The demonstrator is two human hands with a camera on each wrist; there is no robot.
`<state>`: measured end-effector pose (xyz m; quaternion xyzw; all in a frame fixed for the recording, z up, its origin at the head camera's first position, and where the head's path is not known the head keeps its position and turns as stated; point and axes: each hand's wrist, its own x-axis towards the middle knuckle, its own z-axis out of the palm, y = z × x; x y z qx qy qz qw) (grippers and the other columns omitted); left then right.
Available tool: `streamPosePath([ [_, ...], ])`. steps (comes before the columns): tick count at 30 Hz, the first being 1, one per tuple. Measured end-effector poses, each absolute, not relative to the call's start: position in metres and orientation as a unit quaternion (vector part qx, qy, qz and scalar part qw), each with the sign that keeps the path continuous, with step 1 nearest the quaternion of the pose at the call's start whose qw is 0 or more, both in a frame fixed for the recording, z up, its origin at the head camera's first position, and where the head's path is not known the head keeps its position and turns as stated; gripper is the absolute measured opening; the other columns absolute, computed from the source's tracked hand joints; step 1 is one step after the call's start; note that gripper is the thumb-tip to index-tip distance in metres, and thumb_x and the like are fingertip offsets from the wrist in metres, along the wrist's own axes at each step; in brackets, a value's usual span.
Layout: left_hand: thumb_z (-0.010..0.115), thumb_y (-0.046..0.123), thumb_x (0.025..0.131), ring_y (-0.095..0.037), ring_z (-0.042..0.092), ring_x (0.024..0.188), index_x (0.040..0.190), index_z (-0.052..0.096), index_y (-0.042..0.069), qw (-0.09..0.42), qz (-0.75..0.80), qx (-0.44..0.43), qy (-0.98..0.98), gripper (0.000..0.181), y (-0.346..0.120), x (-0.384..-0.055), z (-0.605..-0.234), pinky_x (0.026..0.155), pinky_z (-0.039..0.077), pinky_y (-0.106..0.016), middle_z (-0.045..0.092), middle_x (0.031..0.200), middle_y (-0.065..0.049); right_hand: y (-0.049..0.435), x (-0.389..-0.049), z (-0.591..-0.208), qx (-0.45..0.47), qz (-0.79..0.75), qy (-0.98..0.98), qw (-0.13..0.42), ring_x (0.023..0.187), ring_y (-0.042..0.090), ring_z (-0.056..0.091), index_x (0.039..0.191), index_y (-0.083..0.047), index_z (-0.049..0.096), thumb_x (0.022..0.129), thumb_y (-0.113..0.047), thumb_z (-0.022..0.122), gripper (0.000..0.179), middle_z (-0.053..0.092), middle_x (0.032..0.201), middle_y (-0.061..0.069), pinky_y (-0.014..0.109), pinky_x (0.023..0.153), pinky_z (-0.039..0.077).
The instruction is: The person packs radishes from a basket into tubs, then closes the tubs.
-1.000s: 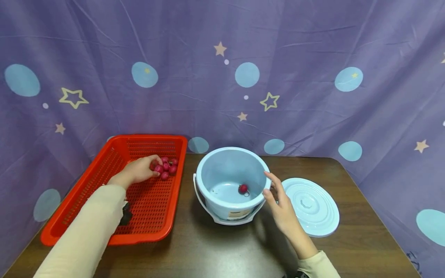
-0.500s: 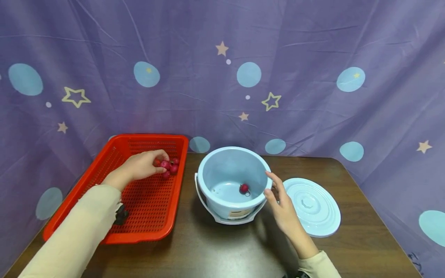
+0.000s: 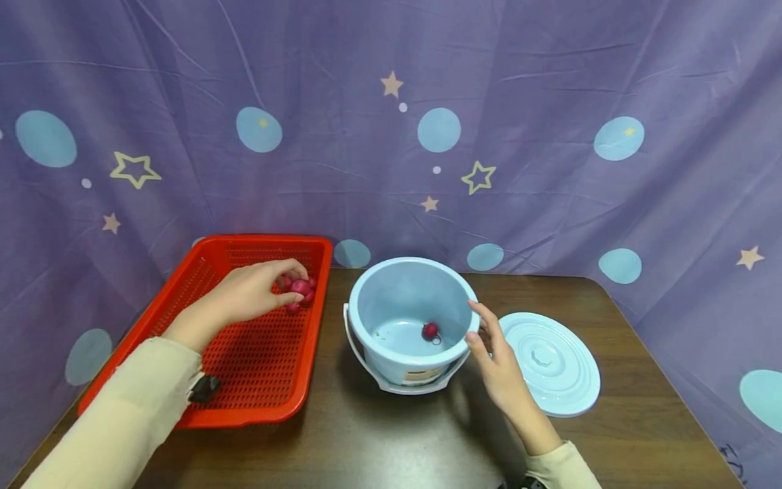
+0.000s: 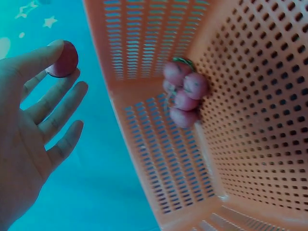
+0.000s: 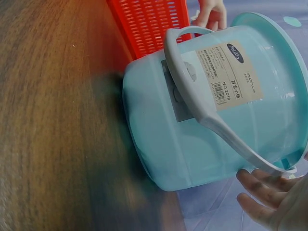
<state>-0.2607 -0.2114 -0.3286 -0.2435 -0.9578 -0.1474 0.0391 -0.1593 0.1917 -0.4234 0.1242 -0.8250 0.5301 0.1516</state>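
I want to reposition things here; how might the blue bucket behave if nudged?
The blue bucket looks like plastic and seems to contain just one small radish, so it's probably light. The round radish may roll inside. The lowered handle could swing.

Your right hand (image 5: pixel 274 197) touches blue bucket (image 5: pixel 159 144) beside grey handle (image 5: pixel 208 118) — printed label (image 5: pixel 228 74) showing; red basket (image 5: pixel 151 24), left hand (image 5: pixel 211 13) beyond.

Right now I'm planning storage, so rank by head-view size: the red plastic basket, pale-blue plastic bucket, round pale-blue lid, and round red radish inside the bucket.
Largest to smallest:
basket
bucket
lid
radish
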Motion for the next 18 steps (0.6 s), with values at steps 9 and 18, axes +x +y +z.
streamPosePath([
  [9,0.077,0.031,0.087,-0.01,0.063,0.088,0.114,0.065,0.028,0.063,-0.162,-0.277,-0.945,0.03,-0.193,-0.242,-0.312,0.077,0.05,-0.04,0.067,0.098,0.012,0.192,-0.16,-0.424,0.123,0.529,-0.826,0.149,0.112,0.032,0.061,0.15,-0.026,0.038,0.103,-0.016,0.051,0.05,0.057,0.132,0.019,0.049,0.093,0.047],
  [18,0.078,0.029,0.086,-0.011,0.062,0.086,0.116,0.067,0.027,0.088,-0.173,-0.32,-0.927,0.032,-0.171,-0.229,-0.3,0.074,0.051,-0.035,0.066,0.097,0.012,0.191,-0.16,-0.424,0.122,0.533,-0.824,0.147,0.117,0.034,0.059,0.151,-0.026,0.037,0.104,-0.016,0.05,0.05,0.055,0.134,0.02,0.054,0.095,0.045],
])
